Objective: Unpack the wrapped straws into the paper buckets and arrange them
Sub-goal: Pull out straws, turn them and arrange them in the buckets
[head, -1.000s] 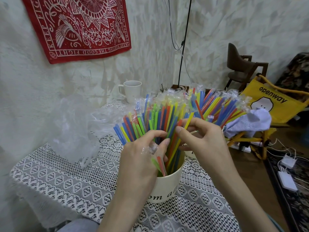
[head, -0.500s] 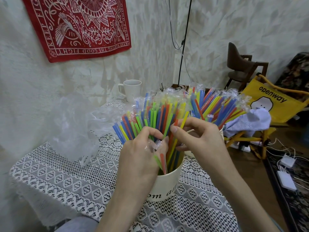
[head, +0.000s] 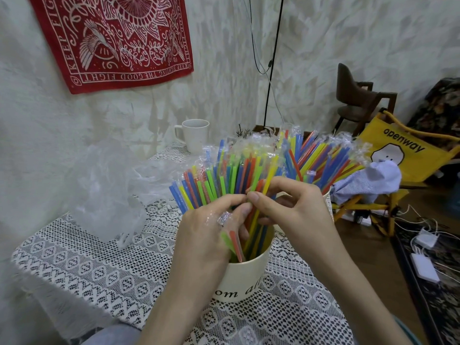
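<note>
My left hand point(head: 206, 235) holds two wrapped straws point(head: 232, 242), one green and one red, with crinkly plastic over my fingers. My right hand point(head: 286, 210) pinches a yellow straw point(head: 267, 180) at the top of the bunch. The paper bucket point(head: 245, 277) full of bright straws point(head: 224, 180) stands near the front edge of the tabletop point(head: 87, 265). A second bucket point(head: 326, 195) stands just behind it.

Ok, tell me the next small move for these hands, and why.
Probably pull the wrapper off: the left hand and right hand pinch together at one straw over the near bucket, and crinkled wrapper already lies on the left fingers. Then drop the straw in.
</note>
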